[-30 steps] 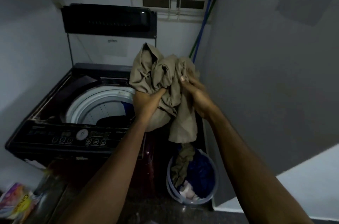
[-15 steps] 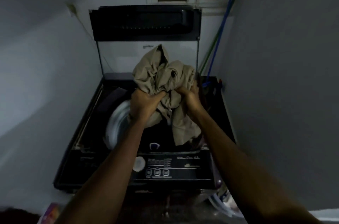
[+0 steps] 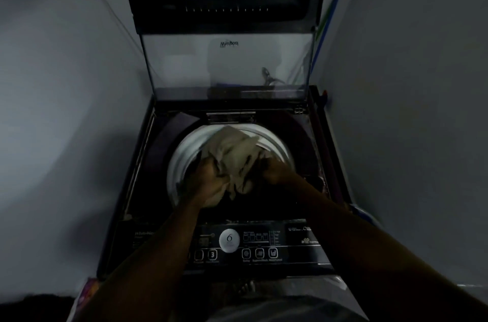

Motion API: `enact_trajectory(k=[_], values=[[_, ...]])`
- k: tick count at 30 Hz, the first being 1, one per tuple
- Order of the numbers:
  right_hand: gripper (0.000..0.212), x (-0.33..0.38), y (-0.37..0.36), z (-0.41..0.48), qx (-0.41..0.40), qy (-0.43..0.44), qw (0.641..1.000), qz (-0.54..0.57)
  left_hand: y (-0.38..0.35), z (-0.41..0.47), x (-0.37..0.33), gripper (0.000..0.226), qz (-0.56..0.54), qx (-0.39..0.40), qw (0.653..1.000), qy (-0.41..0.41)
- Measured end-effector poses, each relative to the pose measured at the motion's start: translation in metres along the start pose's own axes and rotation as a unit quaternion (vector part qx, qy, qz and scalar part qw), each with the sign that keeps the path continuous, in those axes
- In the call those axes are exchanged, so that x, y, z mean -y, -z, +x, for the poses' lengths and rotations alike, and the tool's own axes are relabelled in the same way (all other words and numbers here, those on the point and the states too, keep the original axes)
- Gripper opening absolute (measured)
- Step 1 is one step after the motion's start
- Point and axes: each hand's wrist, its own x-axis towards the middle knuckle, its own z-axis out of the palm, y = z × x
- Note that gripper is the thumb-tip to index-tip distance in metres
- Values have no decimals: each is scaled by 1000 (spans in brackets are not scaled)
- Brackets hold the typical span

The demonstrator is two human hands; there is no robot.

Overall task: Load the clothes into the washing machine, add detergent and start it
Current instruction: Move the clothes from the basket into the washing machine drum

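Observation:
A black top-loading washing machine (image 3: 163, 137) stands in front of me with its glass lid (image 3: 227, 68) raised upright. Its white drum rim (image 3: 182, 152) is visible below. A bundled beige garment (image 3: 235, 152) sits low in the drum mouth. My left hand (image 3: 211, 181) grips the bundle's left side and my right hand (image 3: 277, 171) grips its right side, both pressed down inside the opening. Dark clothes lie under the bundle, mostly hidden. The control panel (image 3: 253, 245) with a round dial (image 3: 229, 240) and buttons runs along the machine's front.
Grey walls close in on both sides of the machine. Blue and green poles (image 3: 330, 21) lean in the back right corner. A colourful packet (image 3: 88, 292) lies at the lower left by the machine's front. The rim of a basket (image 3: 367, 213) shows to the right.
Both hands have lowered the beige garment from above the machine down into the drum opening. My view has moved closer and now looks straight down on the machine.

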Motion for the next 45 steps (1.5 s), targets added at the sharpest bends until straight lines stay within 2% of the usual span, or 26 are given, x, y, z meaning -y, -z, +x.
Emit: enact_trajectory(k=[3,6,11,17,24,31,36,45], values=[[41,-2,5,1,-20,-11,997,-78,-2,3,9,65,-5,60,998,-22],[37,1,12,3,-57,-40,994,-81,-6,5,3,56,72,35,997,-18],[26,-3,22,-9,-122,-37,989,-74,-13,5,-11,53,77,58,994,-44],[26,-11,40,-39,-217,-7,976,-8,-36,-2,-52,47,61,21,996,-60],[19,-47,77,-91,-326,52,944,9,-86,-32,-123,40,30,-45,987,-150],[20,-131,111,-166,-326,46,944,29,-170,-90,-199,34,46,-76,970,-224],[20,-195,123,-215,-310,38,949,31,-229,-131,-232,37,95,-84,963,-238],[18,-276,115,-270,-291,-17,952,90,-296,-177,-253,37,98,-16,964,-248]])
